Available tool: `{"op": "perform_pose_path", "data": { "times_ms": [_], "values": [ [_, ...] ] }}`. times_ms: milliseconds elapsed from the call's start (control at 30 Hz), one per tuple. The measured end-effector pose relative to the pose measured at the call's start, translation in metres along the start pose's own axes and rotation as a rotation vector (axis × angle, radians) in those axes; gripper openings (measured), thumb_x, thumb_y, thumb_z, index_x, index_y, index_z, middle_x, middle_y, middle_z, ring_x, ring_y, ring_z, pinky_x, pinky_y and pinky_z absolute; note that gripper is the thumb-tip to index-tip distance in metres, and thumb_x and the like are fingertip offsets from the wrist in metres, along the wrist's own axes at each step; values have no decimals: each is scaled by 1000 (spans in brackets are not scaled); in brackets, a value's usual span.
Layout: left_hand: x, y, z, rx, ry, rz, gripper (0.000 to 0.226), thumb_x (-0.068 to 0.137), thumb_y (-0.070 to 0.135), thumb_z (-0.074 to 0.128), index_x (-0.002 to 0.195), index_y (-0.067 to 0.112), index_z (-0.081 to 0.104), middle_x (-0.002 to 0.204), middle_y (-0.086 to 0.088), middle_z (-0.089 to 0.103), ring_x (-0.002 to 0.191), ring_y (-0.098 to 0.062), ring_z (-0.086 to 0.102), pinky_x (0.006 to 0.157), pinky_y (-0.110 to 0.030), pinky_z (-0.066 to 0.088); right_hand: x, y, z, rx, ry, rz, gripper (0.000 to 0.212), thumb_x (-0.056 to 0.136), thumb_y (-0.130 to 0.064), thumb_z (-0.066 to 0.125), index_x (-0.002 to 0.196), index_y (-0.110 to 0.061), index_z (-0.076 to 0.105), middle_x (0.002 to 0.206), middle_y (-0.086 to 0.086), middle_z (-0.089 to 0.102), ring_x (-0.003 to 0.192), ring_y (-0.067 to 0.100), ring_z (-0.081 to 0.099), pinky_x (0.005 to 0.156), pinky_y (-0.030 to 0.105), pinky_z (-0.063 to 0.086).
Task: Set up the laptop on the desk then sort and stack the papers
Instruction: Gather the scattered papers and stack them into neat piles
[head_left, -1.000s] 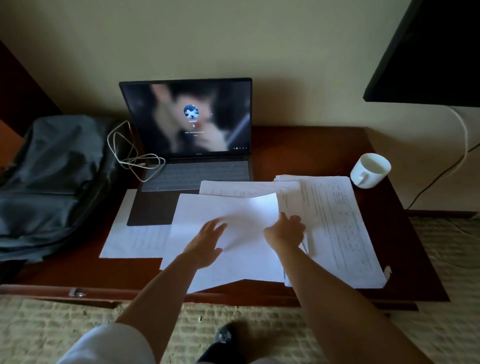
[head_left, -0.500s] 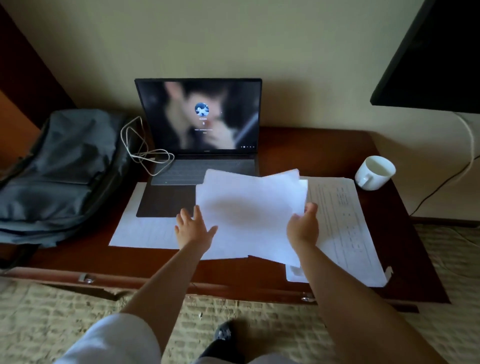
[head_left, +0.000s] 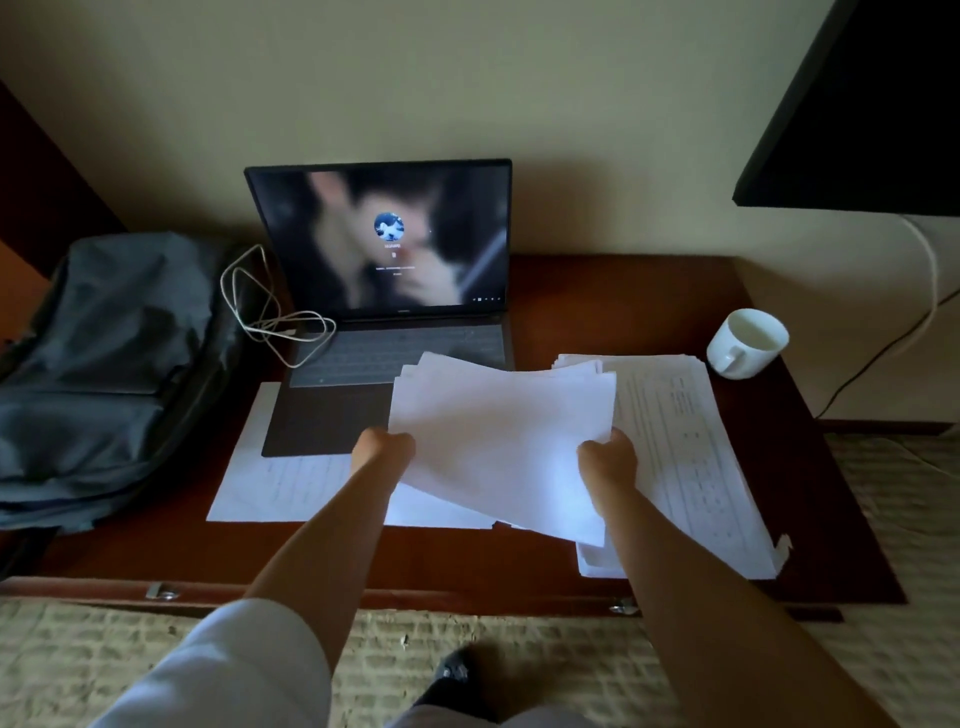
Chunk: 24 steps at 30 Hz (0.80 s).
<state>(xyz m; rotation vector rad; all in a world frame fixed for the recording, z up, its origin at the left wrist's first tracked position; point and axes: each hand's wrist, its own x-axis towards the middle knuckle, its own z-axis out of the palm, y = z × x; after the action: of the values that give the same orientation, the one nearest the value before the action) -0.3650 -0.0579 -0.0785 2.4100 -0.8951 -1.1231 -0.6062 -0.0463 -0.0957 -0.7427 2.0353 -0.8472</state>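
At the far left a grey backpack (head_left: 111, 364) slumps against the wooden desk (head_left: 613, 306), with a white cable (head_left: 270, 317) looped toward the laptop (head_left: 384, 312). The laptop stands open at the back of the desk, its screen lit on a login page — that half of the task looks done. The sorting is only partly done: one loose sheet (head_left: 270, 478) lies flat under the laptop's front edge, not yet gathered.

The left hand (head_left: 384, 449) pinches the left edge of a bundle of blank sheets (head_left: 501, 441), fingers curled round it; the right hand (head_left: 608, 460) grips the right edge the same way. The bundle is held between the two hands, tilted and lifted off the desk, its far corners fanned and uneven, so it seems to need squaring.

Just right of it a pile of printed papers (head_left: 691, 457) lies on the desk — probably the stack to build on. A white mug (head_left: 748, 343) sits beyond its far corner.
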Motion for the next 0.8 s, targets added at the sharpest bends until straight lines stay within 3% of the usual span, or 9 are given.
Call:
{"op": "perform_pose_path", "data": {
  "times_ms": [100,167,267,333,467,600,700,800],
  "values": [
    [-6,-1,-5,-81,9,111,27,87,1,50,112,8,58,94,-8,57,83,-23,55,70,-32,49,-13,-5,0,11,14,-76,52,89,-7,45,140,-10,41,144,10,44,122,33,52,96,44,51],
    [-15,-4,-12,-151,43,204,28,84,-5,50,108,8,58,96,-9,60,84,-22,56,67,-32,49,-21,-13,0,31,38,-161,50,90,-7,45,139,-8,42,145,11,43,117,32,55,90,38,54],
    [-34,-9,-30,-289,162,336,27,81,-9,49,101,7,56,96,-10,60,83,-22,57,60,-25,47,-38,-32,0,75,58,-293,41,86,-6,47,128,-4,51,120,11,58,100,28,59,74,32,47],
    [-48,-13,-44,-406,275,426,26,80,-9,49,98,10,54,92,-8,59,82,-22,57,60,-25,47,-54,-49,-2,156,72,-341,35,87,-6,49,121,-4,52,102,2,55,91,19,52,74,30,43],
    [-69,-29,-65,-643,329,518,44,76,-10,58,107,18,47,101,-4,59,93,-21,59,78,-32,52,-79,-62,-1,345,16,-353,37,85,-3,50,121,-13,48,98,-2,53,85,21,54,72,29,41],
    [-77,-58,-58,-634,275,430,49,82,-2,62,125,16,46,117,-6,58,106,-23,57,89,-38,51,-88,-30,8,280,-60,-307,44,83,2,47,125,-14,47,114,7,59,103,29,60,78,32,49],
    [-79,-65,-55,-628,318,405,26,91,4,56,116,8,52,112,-12,60,106,-30,58,86,-38,50,-96,-26,7,302,-8,-291,47,88,6,41,134,-7,45,130,17,54,117,35,54,87,30,45],
    [-88,-60,-58,-720,313,500,28,91,1,53,113,18,48,107,-3,57,99,-20,56,90,-35,47,-101,-33,6,362,45,-306,50,90,5,41,139,-4,41,130,18,54,119,34,52,90,32,44]
  ]
}}
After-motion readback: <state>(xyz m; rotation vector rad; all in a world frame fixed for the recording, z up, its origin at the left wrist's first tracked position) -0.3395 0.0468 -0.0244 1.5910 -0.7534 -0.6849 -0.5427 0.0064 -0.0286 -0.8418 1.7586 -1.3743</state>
